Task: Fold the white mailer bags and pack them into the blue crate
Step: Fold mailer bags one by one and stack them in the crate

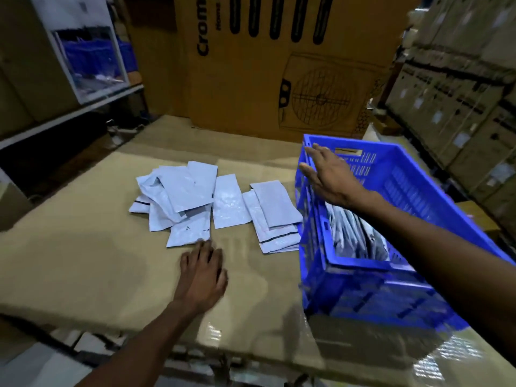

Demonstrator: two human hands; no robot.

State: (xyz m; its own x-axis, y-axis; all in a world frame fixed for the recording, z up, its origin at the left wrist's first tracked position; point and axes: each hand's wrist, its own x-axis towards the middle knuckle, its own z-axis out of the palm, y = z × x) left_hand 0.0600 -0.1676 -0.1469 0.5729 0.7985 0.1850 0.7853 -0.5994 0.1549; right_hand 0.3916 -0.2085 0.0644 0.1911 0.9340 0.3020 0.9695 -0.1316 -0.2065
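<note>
Left hand (202, 270) empty, fingers loosely curled, just short of white mailer bags (192, 196) left of blue crate (371, 277). Right hand (328, 175) flat, empty, over crate's far-left rim. Risk: knocking crate, scattering loose bags.

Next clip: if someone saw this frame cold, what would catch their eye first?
Most likely the bright blue crate at the right, with white bags already inside it, and the right hand stretched open over its far left rim. Next, the loose white mailer bags spread on the cardboard surface in the middle, with the left hand resting just below them, its fingertips at the nearest bag's edge. Behind stands a big brown carton printed with a fan.
</note>
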